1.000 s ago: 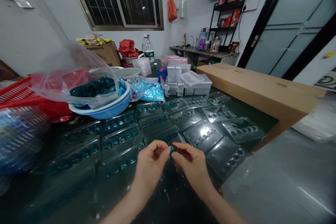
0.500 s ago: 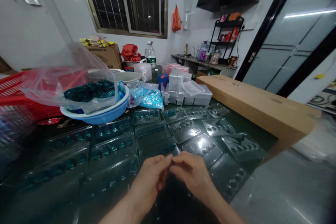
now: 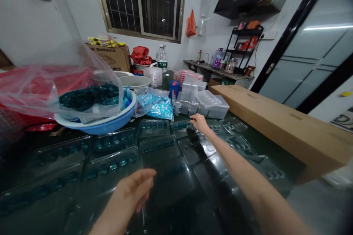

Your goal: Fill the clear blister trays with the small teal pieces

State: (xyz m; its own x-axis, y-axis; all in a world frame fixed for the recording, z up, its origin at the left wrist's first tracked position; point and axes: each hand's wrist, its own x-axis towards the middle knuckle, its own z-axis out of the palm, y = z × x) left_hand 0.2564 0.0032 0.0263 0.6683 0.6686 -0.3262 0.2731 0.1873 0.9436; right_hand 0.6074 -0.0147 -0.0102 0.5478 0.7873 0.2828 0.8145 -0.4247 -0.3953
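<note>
My right hand (image 3: 200,122) is stretched far over the table, its fingertips pinched together at the row of hollows in a clear plastic blister tray (image 3: 184,129). Whatever those fingertips hold, if anything, is too small to make out. Nearer to me, my left hand (image 3: 135,191) hovers over the trays with its fingers curled and pressed together; what may be inside is hidden. Teal translucent pieces (image 3: 113,167) sit in the hollows of several trays on the left. Another clear tray (image 3: 161,148) in the middle also has teal pieces along its row.
A blue basin (image 3: 110,126) at the left bears an open plastic bag of dark teal pieces (image 3: 91,97). Beside it lies a bag of light blue bits (image 3: 160,104). Stacked clear plastic boxes (image 3: 190,95) stand behind the trays. A long cardboard box (image 3: 275,121) borders the right side.
My hands have come apart. The right one has reached forward to a back tray, while the left has moved left and slightly down. The view has shifted a little.
</note>
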